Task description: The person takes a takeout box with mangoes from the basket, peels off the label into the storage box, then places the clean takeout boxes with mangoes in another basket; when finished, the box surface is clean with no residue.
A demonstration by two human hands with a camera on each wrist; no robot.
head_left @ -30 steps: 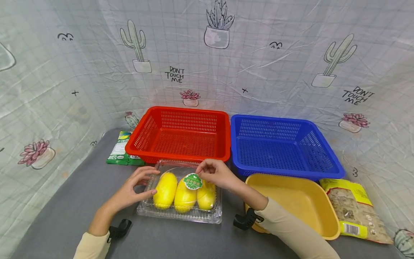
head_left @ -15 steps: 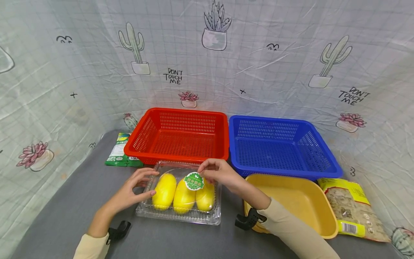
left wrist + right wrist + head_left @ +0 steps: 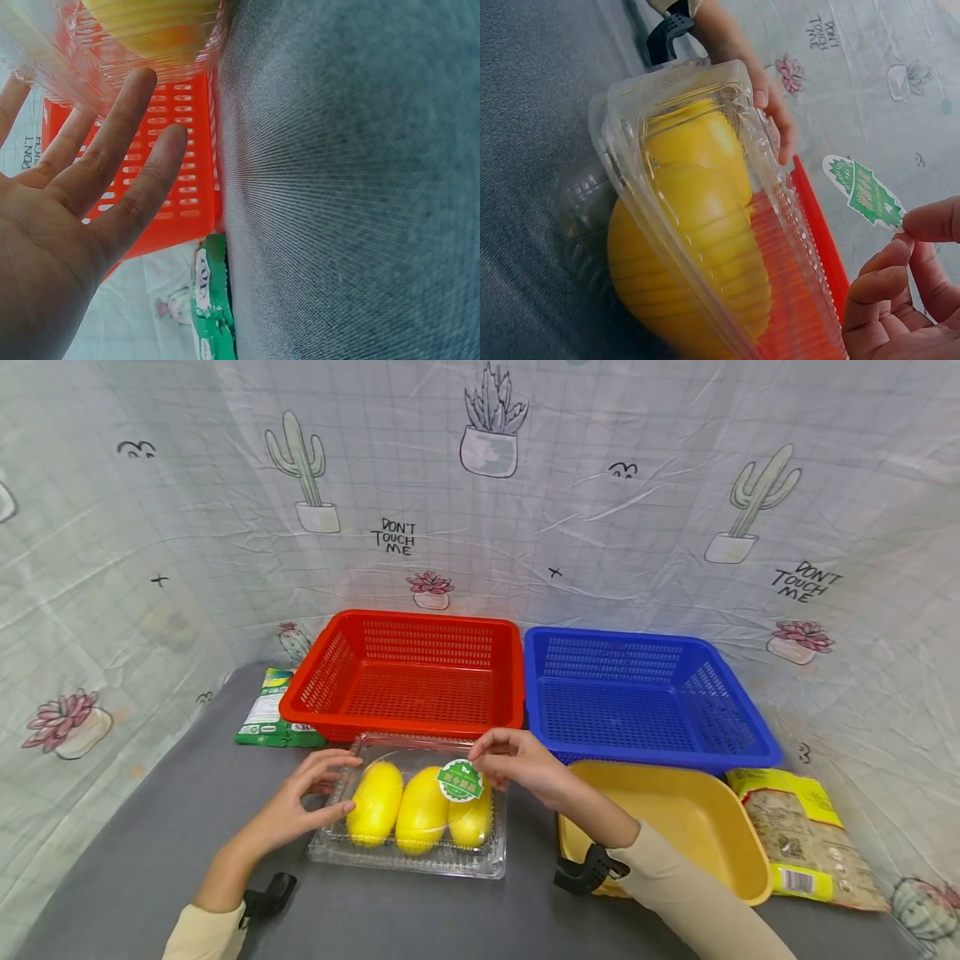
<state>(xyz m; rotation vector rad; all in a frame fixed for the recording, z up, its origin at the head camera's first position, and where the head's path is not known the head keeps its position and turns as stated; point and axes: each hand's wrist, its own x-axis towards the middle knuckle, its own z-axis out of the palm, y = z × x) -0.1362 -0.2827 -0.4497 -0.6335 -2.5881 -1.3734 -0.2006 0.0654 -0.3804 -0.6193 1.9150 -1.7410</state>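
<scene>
A clear plastic clamshell box [image 3: 408,862] holds several plump yellow fruits [image 3: 375,803] and sits lid shut on the grey table. Between thumb and forefinger, my right hand [image 3: 525,768] pinches a round green-and-white sticker [image 3: 862,192], which the right wrist view shows raised clear of the lid. My left hand [image 3: 303,802] is at the box's left side, fingers spread and fairly straight. In the left wrist view its fingertips [image 3: 139,81] are up against or very near the plastic wall; firm contact cannot be made out.
Behind the box stands a red basket [image 3: 420,728], with a blue basket [image 3: 652,755] to its right. A yellow tub [image 3: 667,802] is beneath my right forearm. A green-and-white packet [image 3: 262,718] lies far left, and a yellow-topped bag [image 3: 810,835] lies far right.
The right hand has drawn the sticker rightward relative to the box. The left hand stays at the box's side. The head view has shifted slightly.
</scene>
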